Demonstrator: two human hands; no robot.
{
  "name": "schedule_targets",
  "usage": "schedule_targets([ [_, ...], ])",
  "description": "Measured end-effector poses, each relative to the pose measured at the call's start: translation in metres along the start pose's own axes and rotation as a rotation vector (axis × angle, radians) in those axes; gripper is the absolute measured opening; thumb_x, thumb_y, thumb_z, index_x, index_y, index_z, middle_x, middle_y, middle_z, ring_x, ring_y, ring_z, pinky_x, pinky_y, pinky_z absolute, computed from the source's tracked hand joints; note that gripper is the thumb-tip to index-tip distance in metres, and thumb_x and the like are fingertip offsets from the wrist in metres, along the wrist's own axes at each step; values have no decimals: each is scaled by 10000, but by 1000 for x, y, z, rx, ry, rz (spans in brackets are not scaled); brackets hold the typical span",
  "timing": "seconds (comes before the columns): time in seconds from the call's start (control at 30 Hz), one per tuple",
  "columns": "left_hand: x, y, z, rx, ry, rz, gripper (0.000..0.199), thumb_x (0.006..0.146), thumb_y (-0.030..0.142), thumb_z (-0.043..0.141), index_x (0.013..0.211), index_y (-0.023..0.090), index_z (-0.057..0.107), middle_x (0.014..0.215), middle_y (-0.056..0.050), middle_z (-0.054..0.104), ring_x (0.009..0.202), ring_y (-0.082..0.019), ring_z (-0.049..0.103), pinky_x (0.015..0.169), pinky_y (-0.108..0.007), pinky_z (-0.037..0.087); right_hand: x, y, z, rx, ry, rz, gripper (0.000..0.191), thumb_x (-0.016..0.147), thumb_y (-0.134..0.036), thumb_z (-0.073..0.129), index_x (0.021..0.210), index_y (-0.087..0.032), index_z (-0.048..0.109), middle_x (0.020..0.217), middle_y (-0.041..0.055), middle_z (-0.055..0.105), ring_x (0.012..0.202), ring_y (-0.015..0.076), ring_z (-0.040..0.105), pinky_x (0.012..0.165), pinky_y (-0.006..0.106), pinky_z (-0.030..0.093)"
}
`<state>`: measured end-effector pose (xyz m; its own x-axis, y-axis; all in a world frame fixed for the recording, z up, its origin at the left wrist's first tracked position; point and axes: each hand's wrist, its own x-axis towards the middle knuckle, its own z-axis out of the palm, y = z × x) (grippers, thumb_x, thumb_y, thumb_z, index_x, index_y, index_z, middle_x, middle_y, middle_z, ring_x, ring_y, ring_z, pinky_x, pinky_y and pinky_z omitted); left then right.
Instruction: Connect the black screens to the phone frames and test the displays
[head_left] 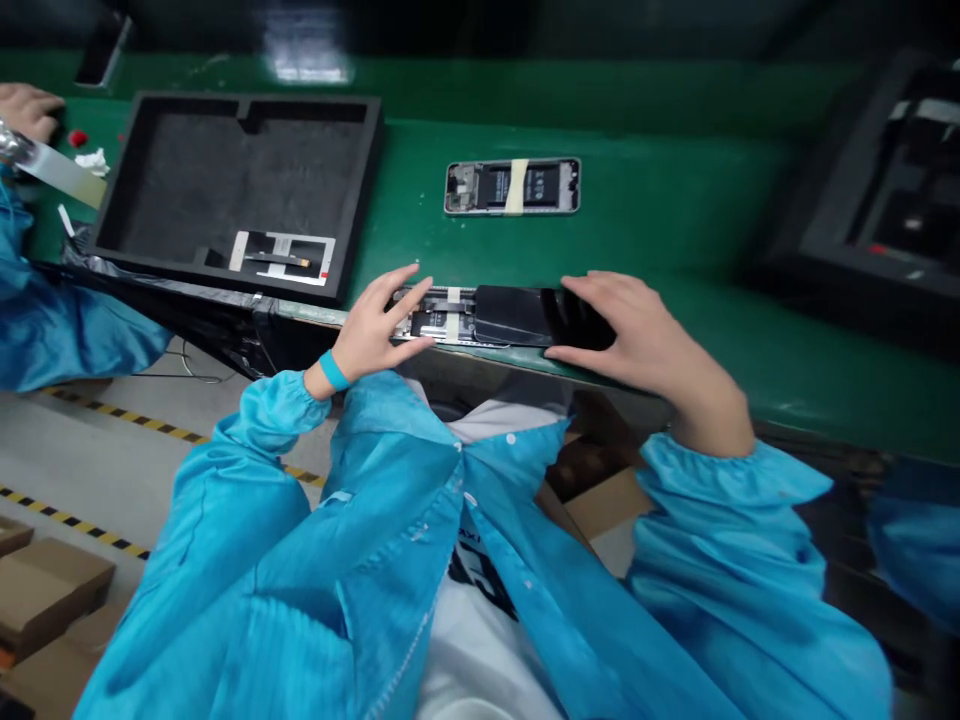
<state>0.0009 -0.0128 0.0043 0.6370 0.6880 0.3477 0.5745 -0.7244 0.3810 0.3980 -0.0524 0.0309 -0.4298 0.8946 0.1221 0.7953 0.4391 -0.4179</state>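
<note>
While phone (450,315) lies between fingers (397,290), seemingly opened

Phone screen (544,316): glossy black glass. Bench (675,190): glossy green paint. Tray (240,180): matt black foam. Smock (375,530): smooth blue cloth.

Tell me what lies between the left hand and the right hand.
The head view shows an opened phone between them: the left hand is at its taped inner chassis, and the right hand is at a black screen panel.
</note>
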Motion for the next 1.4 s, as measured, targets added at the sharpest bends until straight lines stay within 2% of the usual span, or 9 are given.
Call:
schedule_targets([
  [0.07,9,-1,2,-50,-108,40,917,1001,778,556,1676,166,448,1618,-225,532,1515,-383,500,1294,-586,357,-1,2,5,41,10,-24,929,963,-870,503,1609,-202,548,1541,181,617,1490,422,530,1258,616,409],
  [0.17,19,-7,2,-82,-212,70,870,1000,743,580,1659,183,484,1567,-210,579,1453,-376,545,1254,-574,399,-2,5,11,64,39,-41,882,968,-818,560,1619,-223,541,1516,172,637,1463,424,549,1238,633,425],
  [0.37,18,-14,-2,-117,-134,154,779,1020,637,639,1638,180,513,1522,-210,603,1388,-355,573,1200,-533,444,-5,6,19,59,93,-58,895,958,-806,589,1608,-194,532,1529,193,616,1477,434,533,1244,646,405],
  [0.53,21,-13,-7,-137,-182,124,965,985,734,639,1719,165,376,1506,-225,595,1381,-371,566,1187,-535,454,-11,1,17,28,150,-41,989,928,-854,593,1657,-197,466,1591,212,540,1505,431,485,1262,646,377],
  [0.73,21,-11,-11,-97,-200,52,982,972,763,630,1718,174,379,1498,-218,592,1368,-377,567,1178,-541,457,-23,-24,32,-82,301,78,804,994,-722,618,1620,-229,513,1565,197,546,1504,408,466,1253,638,366],
  [0.87,20,-11,-11,-83,-195,63,960,968,759,639,1698,179,414,1494,-211,598,1353,-374,576,1164,-535,464,-31,-39,41,-185,301,29,644,1019,-709,592,1492,-273,620,1599,148,537,1525,378,444,1260,618,353],
  [1.0,21,-10,-12,-81,-204,54,922,982,720,639,1706,203,397,1496,-200,599,1350,-374,577,1165,-545,459,-53,-20,29,-269,336,159,558,1035,-716,555,1303,-249,701,1546,140,585,1496,365,481,1270,609,339],
  [1.17,21,-7,-15,-81,-189,87,890,994,657,663,1711,214,378,1493,-192,608,1341,-362,590,1154,-527,474,-81,14,14,-171,419,363,765,965,-776,602,1443,-179,618,1473,211,607,1395,408,552,1190,618,446],
  [1.4,23,0,-20,-65,-161,86,809,998,587,691,1674,232,427,1467,-181,632,1321,-354,613,1136,-525,498,-74,3,20,-242,488,360,715,1025,-718,532,1465,-159,601,1386,192,668,1308,379,616,1164,566,484],
])
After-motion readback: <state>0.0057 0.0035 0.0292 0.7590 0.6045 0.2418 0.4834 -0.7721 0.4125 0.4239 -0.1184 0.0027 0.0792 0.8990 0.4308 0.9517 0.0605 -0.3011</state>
